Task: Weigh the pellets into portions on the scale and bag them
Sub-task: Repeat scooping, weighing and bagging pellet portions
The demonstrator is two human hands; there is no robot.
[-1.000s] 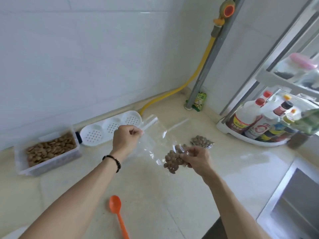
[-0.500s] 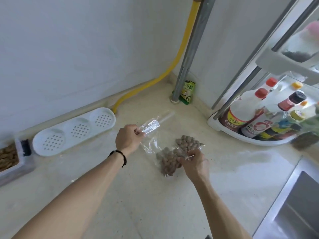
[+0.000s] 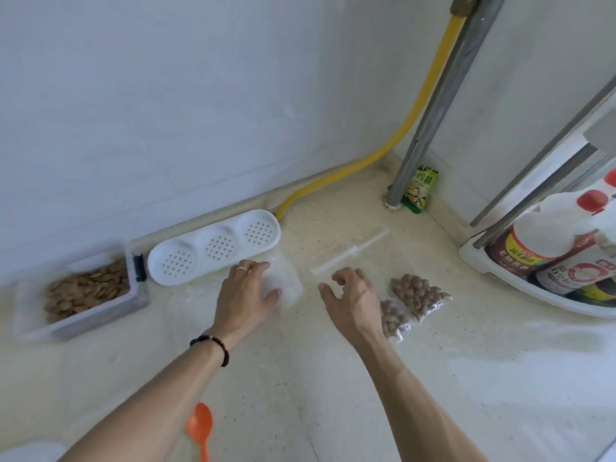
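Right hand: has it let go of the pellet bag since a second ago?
Yes. The right hand is off it; the pellet bag lies on the counter beside another filled bag.

A green packet (image 3: 420,191) in the far corner reads "鸡精". The sauce bottle (image 3: 520,253) at far right reads "老抽酱油".

Bare forearms; a dark beaded bracelet (image 3: 213,348) and a silver ring (image 3: 243,269) on the left.

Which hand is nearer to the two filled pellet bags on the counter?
Right. The right hand hovers just beside the pellet bags; the left hand is farther away, beyond it.
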